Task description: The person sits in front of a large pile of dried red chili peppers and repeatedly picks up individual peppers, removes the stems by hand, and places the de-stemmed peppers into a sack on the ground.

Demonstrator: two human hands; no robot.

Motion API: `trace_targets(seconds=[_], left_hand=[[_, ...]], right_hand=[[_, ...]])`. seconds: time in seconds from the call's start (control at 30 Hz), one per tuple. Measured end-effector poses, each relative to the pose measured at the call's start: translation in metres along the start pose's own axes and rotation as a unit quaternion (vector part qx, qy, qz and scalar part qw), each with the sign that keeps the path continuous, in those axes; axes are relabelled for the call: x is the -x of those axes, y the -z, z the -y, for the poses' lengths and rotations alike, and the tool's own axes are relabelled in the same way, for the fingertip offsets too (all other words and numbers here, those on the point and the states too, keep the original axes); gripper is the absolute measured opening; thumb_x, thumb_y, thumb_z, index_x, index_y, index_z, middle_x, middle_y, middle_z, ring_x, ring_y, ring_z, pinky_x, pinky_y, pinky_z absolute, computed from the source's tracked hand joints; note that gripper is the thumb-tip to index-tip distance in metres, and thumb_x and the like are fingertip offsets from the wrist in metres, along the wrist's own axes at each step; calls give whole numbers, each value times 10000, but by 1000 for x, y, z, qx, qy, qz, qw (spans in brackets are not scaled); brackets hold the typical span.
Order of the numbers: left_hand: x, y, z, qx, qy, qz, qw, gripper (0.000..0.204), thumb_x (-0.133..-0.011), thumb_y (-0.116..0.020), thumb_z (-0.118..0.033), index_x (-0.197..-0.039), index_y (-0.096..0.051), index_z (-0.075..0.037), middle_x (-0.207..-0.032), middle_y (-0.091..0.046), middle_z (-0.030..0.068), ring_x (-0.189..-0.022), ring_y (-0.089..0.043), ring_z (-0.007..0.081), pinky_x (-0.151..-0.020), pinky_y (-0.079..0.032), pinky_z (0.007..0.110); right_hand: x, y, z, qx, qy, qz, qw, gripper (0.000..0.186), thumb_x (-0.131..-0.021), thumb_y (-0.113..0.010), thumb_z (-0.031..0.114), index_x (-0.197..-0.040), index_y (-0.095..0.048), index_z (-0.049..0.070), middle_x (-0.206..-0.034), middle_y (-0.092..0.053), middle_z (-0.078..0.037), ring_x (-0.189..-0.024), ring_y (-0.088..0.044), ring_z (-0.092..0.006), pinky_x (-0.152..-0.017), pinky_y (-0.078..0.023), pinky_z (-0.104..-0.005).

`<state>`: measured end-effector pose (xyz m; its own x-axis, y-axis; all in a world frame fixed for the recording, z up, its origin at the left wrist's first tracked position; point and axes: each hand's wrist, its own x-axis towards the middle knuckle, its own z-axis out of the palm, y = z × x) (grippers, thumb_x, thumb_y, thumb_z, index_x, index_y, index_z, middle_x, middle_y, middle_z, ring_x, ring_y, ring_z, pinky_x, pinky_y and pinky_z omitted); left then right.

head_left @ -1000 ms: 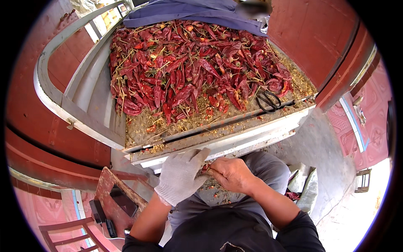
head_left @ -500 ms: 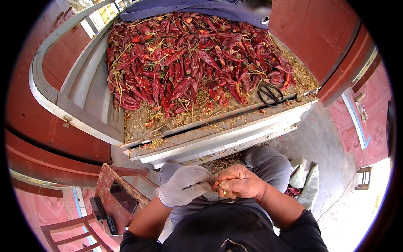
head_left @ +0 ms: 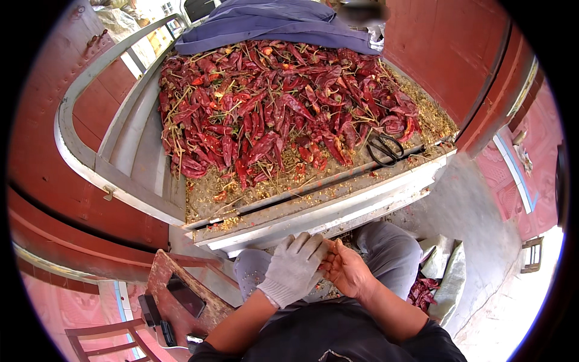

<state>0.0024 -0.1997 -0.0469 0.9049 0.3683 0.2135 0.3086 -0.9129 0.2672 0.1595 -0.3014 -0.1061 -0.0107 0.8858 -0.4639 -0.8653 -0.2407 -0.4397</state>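
chilies [head_left: 271, 111], scissors [head_left: 386, 146] on cargo bed [head_left: 206, 194]

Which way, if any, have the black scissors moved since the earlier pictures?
No: the black scissors lie at the same spot by the cargo bed's near edge.

Peppers [head_left: 265, 120] lie on the cargo bed [head_left: 205, 202], right of the side rail [head_left: 142, 193]. Cloth [head_left: 271, 27]: across the far end. Scissors [head_left: 389, 153]: at near right corner. Left hand [head_left: 295, 265]: beside right hand [head_left: 348, 271], before the bed. Sack [head_left: 449, 286], containing peppers: on the floor [head_left: 482, 211], right of the legs [head_left: 395, 244].
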Motion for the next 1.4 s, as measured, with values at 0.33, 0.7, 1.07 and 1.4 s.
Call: trace_targets(seconds=[0.33,0.7,1.07,1.4], left_hand=[[-66,44,58,-99,152,-154,971,401,-833,-764,-445,-1036,-749,-100,-967,-738,94,-897,-703,314,-806,-509,470],[-131,60,158,-166,309,-86,933,422,-930,-617,-445,-834,-728,-49,-864,-714,208,-864,-696,427,-758,-535,542],[-49,40,12,270,269,-62,922,272,-926,-688,-258,-819,-728,-11,-737,-672,212,-694,-681,352,-648,-500,423],[-31,29,21,202,126,-133,962,356,-803,-811,-281,-1063,-773,-41,-1076,-739,164,-1001,-718,335,-869,-559,428]], right_hand=[[86,121,61,258,258,-248,897,320,-991,-636,256,-1193,-677,11,-1111,-705,-145,-981,-678,-297,-873,-553,-420],[181,242,64,632,289,-491,526,217,-882,-711,98,-1061,-719,-25,-1074,-716,-211,-982,-701,-386,-890,-550,-452],[14,-15,70,465,331,-23,821,227,-1015,-639,92,-1219,-663,-5,-1122,-702,-87,-1041,-668,-183,-943,-529,-328],[9,-50,72,659,284,59,694,212,-1020,-613,161,-1151,-621,-6,-938,-670,-204,-879,-684,-369,-781,-543,-440]])
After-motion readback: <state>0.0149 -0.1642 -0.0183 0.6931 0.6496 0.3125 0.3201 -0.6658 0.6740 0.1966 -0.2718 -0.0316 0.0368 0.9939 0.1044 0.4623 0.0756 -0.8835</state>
